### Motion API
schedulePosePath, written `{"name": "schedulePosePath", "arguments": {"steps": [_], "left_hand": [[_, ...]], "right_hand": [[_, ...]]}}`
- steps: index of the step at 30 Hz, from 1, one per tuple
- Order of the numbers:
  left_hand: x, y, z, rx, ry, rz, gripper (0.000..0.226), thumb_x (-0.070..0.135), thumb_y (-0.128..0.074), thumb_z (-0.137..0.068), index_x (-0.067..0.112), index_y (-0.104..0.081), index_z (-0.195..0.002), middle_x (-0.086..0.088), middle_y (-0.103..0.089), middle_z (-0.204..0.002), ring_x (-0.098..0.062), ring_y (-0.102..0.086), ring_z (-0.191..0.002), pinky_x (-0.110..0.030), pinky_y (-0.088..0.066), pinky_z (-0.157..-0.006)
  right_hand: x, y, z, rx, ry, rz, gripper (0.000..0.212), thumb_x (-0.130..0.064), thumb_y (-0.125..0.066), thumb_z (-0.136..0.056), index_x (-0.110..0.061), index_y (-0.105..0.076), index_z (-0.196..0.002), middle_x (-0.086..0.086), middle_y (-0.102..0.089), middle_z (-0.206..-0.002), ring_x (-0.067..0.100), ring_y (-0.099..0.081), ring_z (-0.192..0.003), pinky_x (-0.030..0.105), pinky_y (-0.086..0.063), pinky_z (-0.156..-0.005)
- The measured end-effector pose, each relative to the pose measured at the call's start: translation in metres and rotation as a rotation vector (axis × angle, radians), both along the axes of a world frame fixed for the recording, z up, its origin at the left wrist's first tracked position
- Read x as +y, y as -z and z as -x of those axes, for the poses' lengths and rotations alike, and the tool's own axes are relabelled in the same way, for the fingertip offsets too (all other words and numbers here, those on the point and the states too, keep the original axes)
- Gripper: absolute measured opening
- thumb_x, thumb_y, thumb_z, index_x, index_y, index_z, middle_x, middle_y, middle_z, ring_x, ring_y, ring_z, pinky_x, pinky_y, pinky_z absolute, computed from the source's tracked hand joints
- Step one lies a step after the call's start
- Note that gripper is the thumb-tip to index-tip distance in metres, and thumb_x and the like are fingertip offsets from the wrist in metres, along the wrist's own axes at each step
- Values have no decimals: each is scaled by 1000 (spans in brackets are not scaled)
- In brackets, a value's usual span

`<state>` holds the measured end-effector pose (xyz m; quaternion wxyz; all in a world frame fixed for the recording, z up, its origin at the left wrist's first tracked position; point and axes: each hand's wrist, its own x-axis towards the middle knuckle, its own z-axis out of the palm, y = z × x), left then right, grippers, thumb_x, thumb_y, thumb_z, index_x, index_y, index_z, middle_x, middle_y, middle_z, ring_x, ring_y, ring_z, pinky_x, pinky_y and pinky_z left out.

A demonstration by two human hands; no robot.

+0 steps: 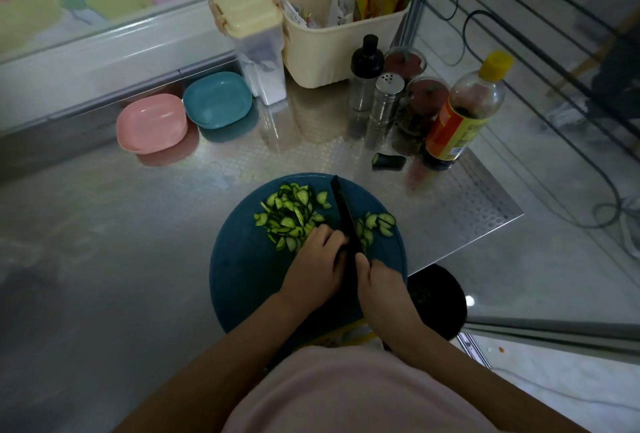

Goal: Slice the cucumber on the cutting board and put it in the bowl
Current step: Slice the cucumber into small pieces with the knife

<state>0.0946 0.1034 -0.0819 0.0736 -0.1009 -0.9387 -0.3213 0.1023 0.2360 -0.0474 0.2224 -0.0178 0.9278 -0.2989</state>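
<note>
A round blue cutting board (242,280) lies on the steel counter in front of me. A heap of cucumber slices (289,216) covers its far left part, and a few more slices (379,223) lie to the right of the blade. My right hand (382,289) grips the handle of a black knife (344,214), blade pointing away from me. My left hand (320,259) rests with curled fingers at the near edge of the heap, right beside the blade. A cut-off cucumber end (388,161) lies on the counter beyond the board. A pink bowl (152,123) and a teal bowl (218,98) stand at the back left.
Behind the board stand a soy sauce bottle (462,114), a metal shaker (386,100), a black-capped bottle (365,72) and jars. A cream basket (329,45) and a lidded container (256,41) sit at the back. The counter's edge (485,235) drops off at right, with a dark round bin (440,297) below.
</note>
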Motion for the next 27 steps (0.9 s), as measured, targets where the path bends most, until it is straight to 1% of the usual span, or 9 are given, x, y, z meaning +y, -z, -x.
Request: {"name": "schedulePosePath", "arguments": {"steps": [5, 9, 11, 16, 20, 22, 24, 25, 27], "left_hand": [[1, 1, -1, -21, -5, -5, 21, 17, -43, -89, 2, -56, -96, -10, -50, -92, -21, -48, -84, -31, -40, -71], [-1, 1, -2, -13, -4, -4, 20, 16, -44, -90, 1, -56, -96, -11, -50, -92, -22, -48, -84, -31, -41, -72], [0, 1, -1, -10, -11, -3, 18, 16, -45, -89, 2, -55, -94, -10, -49, -90, -22, -47, -82, -32, -40, -71], [1, 1, -2, -4, -26, -21, 18, 18, -45, -90, 2, -54, -90, -10, -47, -86, -21, -45, -79, -32, -39, -69], [1, 0, -1, 5, -26, -25, 17, 18, -45, -89, 3, -53, -90, -9, -47, -86, -19, -44, -79, -29, -39, -69], [1, 0, -1, -7, -33, -33, 17, 19, -45, -89, 3, -53, -90, -9, -47, -87, -18, -44, -80, -28, -39, -69], [1, 1, -1, -10, -30, -30, 17, 19, -45, -89, 3, -53, -89, -8, -47, -87, -18, -44, -80, -29, -39, -70], [0, 2, -1, -12, -29, -24, 17, 18, -45, -89, 3, -53, -90, -8, -47, -87, -19, -45, -80, -29, -39, -70], [0, 2, -1, -18, -28, -17, 15, 17, -46, -89, 4, -53, -90, -8, -47, -87, -20, -46, -81, -30, -39, -71]], "right_hand": [[3, -2, -3, -66, 208, 211, 44, -37, -28, -101, -13, -43, -67, 1, -48, -62, 11, -44, -53, 20, -34, -46], [6, -13, -2, -87, 201, 284, 46, -38, -28, -101, -7, -51, -75, 2, -51, -64, 11, -46, -55, 17, -35, -47], [8, -17, -2, -88, 202, 302, 45, -37, -29, -101, -9, -48, -71, 2, -50, -62, 12, -45, -54, 18, -34, -47], [11, -25, -5, -74, 137, 291, 43, -33, -29, -101, -15, -42, -65, 1, -46, -60, 11, -43, -52, 21, -33, -48], [12, -23, -7, -94, 148, 307, 44, -35, -31, -101, -17, -41, -63, 0, -45, -58, 12, -42, -52, 29, -37, -54], [13, -21, -7, -85, 127, 284, 44, -35, -30, -101, -17, -41, -63, 2, -46, -60, 16, -45, -56, 32, -38, -56], [11, -19, -7, -48, 71, 222, 42, -33, -28, -102, -19, -38, -64, 1, -45, -60, 18, -45, -56, 28, -35, -53], [10, -16, -8, -28, 59, 188, 42, -34, -27, -102, -19, -38, -64, 0, -44, -59, 16, -43, -53, 23, -32, -47], [8, -9, -8, 8, 57, 128, 42, -36, -27, -101, -18, -37, -64, -1, -43, -57, 11, -39, -49, 21, -29, -43]]}}
